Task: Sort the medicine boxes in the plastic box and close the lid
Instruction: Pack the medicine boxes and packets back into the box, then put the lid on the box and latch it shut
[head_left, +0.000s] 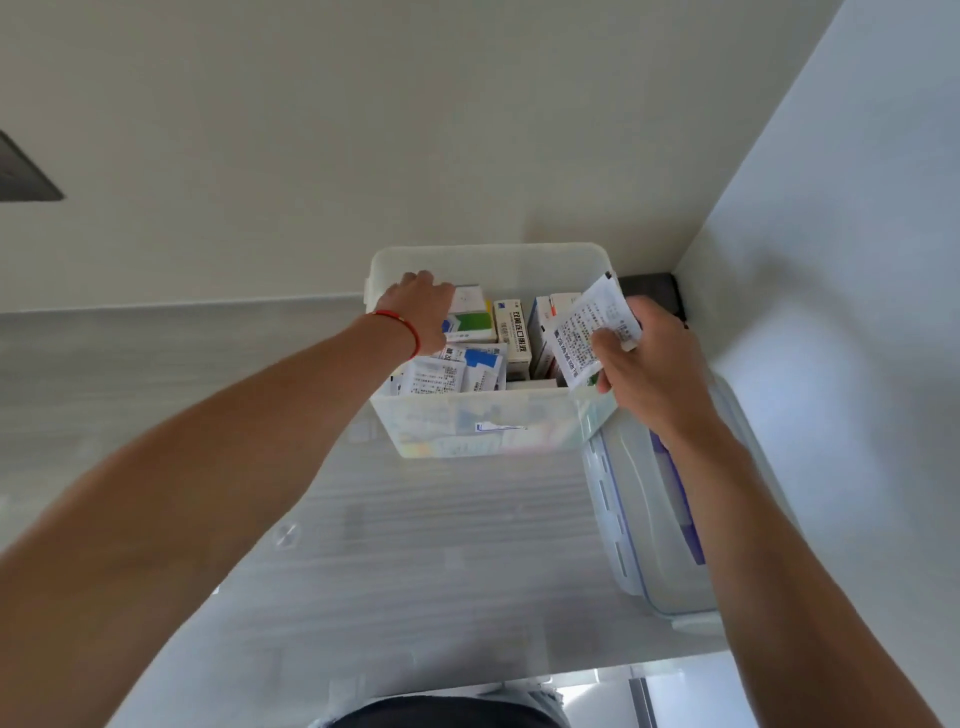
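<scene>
A translucent plastic box (483, 423) stands on the counter against the back wall, with several medicine boxes upright and flat inside. My left hand (418, 306) reaches into its left side, fingers down on a green-and-white medicine box (472, 317). A beige box with dark lettering (513, 332) stands in the middle. My right hand (649, 358) hovers over the box's right edge, gripping a white printed sachet (587, 330) between thumb and fingers. The box's lid (639, 499), white with a purple handle, lies on the counter to the right, partly under my right forearm.
The grey counter (441, 545) extends toward me in front of the box. A side wall (831, 312) closes off the right. A dark object (652, 293) sits in the back corner behind the box. A dark wall plate (23, 171) is at far left.
</scene>
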